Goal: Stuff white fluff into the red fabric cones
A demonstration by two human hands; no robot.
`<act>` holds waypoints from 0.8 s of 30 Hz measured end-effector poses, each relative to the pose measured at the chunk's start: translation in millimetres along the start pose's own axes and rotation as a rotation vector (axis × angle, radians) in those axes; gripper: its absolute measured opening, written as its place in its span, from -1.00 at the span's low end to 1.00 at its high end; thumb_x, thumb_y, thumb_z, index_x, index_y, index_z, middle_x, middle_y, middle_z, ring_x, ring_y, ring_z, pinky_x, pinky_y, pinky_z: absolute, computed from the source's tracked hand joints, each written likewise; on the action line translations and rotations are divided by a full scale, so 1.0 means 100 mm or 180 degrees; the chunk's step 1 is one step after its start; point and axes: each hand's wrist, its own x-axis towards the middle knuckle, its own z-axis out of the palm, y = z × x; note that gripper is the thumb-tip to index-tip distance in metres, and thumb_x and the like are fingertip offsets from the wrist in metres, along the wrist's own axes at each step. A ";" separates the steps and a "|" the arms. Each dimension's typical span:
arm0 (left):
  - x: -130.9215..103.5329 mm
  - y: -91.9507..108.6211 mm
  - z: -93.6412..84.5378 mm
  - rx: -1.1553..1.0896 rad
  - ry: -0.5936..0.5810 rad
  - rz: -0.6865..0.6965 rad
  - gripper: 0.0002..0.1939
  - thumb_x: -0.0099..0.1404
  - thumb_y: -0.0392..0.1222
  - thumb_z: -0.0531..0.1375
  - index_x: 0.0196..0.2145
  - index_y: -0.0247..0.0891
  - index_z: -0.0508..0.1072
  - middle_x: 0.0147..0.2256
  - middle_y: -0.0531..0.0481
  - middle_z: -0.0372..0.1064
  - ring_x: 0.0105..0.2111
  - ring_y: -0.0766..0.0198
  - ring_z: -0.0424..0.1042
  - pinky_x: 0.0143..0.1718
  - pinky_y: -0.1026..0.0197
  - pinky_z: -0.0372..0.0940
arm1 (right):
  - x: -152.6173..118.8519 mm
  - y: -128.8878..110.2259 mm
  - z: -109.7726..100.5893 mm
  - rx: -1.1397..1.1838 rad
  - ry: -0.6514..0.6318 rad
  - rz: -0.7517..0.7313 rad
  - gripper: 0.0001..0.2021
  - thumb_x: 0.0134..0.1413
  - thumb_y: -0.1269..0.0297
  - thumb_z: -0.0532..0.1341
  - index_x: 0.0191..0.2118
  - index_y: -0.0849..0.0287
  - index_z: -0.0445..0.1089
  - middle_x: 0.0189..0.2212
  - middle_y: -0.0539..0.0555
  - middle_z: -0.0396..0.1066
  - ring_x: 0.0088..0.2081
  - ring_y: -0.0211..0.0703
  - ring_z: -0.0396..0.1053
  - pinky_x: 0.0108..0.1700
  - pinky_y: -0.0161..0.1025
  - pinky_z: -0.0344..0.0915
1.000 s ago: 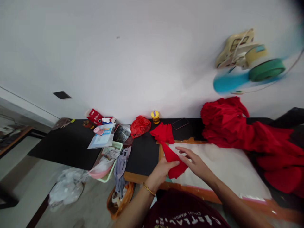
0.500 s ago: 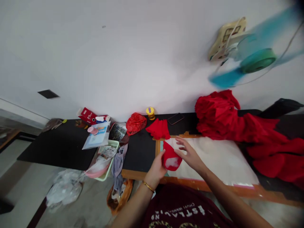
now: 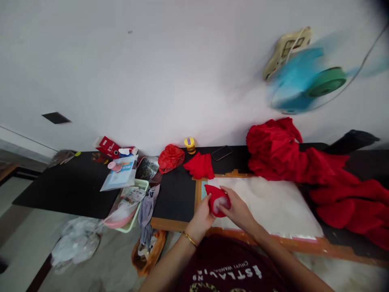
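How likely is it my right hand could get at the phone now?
Probably yes, though your right hand is on the red piece: the phone lies uncovered, and the gap between small red cloth and big red heap looks free.

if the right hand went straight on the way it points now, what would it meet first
The right hand would first meet the red cloth piece it touches; beyond that, probably the small red pile, though depth is unclear.

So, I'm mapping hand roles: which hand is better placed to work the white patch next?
Likely the right hand: its thumb is at the white patch, while the left hand holds the red cloth.
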 end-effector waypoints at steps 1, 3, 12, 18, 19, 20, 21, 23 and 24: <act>0.01 0.00 -0.01 -0.0028 -0.0042 -0.0008 -0.82 0.31 -0.20 0.16 -0.22 -0.35 0.49 -0.28 -0.15 0.56 -0.23 0.15 0.53 -0.10 0.16 0.38 | -0.02 0.02 -0.04 0.0044 -0.0053 -0.0090 -0.32 -0.01 0.26 0.24 0.27 0.08 0.11 0.17 0.19 0.28 0.16 0.06 0.30 0.14 0.00 0.31; 0.01 -0.03 -0.01 -0.0085 -0.0121 -0.0064 -0.81 0.31 -0.20 0.15 -0.20 -0.35 0.50 -0.27 -0.16 0.56 -0.22 0.14 0.53 -0.08 0.14 0.38 | -0.04 0.04 -0.08 0.0020 -0.0080 -0.0184 -0.20 -0.05 0.23 0.30 0.32 0.06 0.02 0.25 0.20 0.18 0.22 0.08 0.23 0.19 0.02 0.26; -0.06 -0.11 0.08 -0.0013 0.0012 0.0002 -0.82 0.32 -0.20 0.14 -0.22 -0.33 0.49 -0.27 -0.17 0.57 -0.17 0.09 0.53 -0.06 0.10 0.37 | -0.04 0.01 0.00 -0.0014 -0.0046 -0.0023 -0.23 -0.04 0.31 0.24 0.33 0.08 0.01 0.21 0.20 0.21 0.17 0.06 0.27 0.11 0.01 0.34; -0.11 -0.05 0.03 0.0024 -0.0210 -0.0109 -0.74 0.32 -0.11 0.14 -0.16 -0.35 0.48 -0.16 -0.26 0.55 -0.08 0.02 0.51 -0.06 0.06 0.39 | -0.06 0.22 -0.20 0.0280 -0.0157 0.0056 -0.48 -0.01 0.31 0.16 0.14 0.13 0.23 -0.16 0.11 0.45 -0.29 -0.14 0.40 -0.18 -0.14 0.39; -0.13 -0.06 0.04 0.0064 -0.0280 -0.0116 -0.70 0.31 -0.06 0.16 -0.14 -0.35 0.48 -0.14 -0.28 0.54 -0.09 0.00 0.52 -0.07 0.05 0.40 | -0.05 0.22 -0.19 0.0201 -0.0191 0.0117 -0.57 -0.04 0.34 0.15 0.04 0.13 0.30 -0.25 0.07 0.46 -0.32 -0.14 0.39 -0.19 -0.15 0.37; -0.15 -0.07 0.04 0.0133 -0.0366 -0.0100 -0.65 0.29 0.00 0.19 -0.13 -0.35 0.47 -0.13 -0.30 0.54 -0.10 -0.01 0.52 -0.09 0.03 0.41 | -0.05 0.20 -0.18 0.0125 -0.0205 0.0159 -0.66 -0.06 0.37 0.14 -0.08 0.13 0.35 -0.31 0.04 0.45 -0.33 -0.14 0.38 -0.20 -0.16 0.35; -0.17 -0.08 0.05 0.0238 -0.0454 -0.0041 -0.60 0.25 0.04 0.23 -0.12 -0.35 0.47 -0.12 -0.30 0.53 -0.12 -0.01 0.53 -0.12 0.03 0.42 | -0.04 0.19 -0.16 0.0067 -0.0189 0.0182 -0.74 -0.07 0.38 0.13 -0.18 0.13 0.36 -0.35 0.04 0.45 -0.33 -0.14 0.38 -0.22 -0.17 0.34; -0.20 -0.09 0.05 0.0538 -0.0577 0.0168 -0.52 0.13 0.04 0.34 -0.10 -0.35 0.45 -0.12 -0.29 0.52 -0.19 0.00 0.54 -0.19 0.03 0.44 | -0.05 0.17 -0.15 0.0080 -0.0138 0.0178 -0.86 -0.06 0.37 0.13 -0.30 0.13 0.35 -0.37 0.04 0.45 -0.33 -0.12 0.38 -0.24 -0.18 0.33; -0.21 -0.09 0.05 0.0708 -0.0586 0.0297 -0.48 0.05 0.01 0.40 -0.10 -0.34 0.44 -0.13 -0.27 0.53 -0.22 0.01 0.54 -0.23 0.04 0.44 | -0.06 0.17 -0.16 0.0195 -0.0148 0.0166 -0.87 -0.05 0.35 0.14 -0.30 0.13 0.35 -0.36 0.05 0.45 -0.33 -0.12 0.39 -0.23 -0.17 0.34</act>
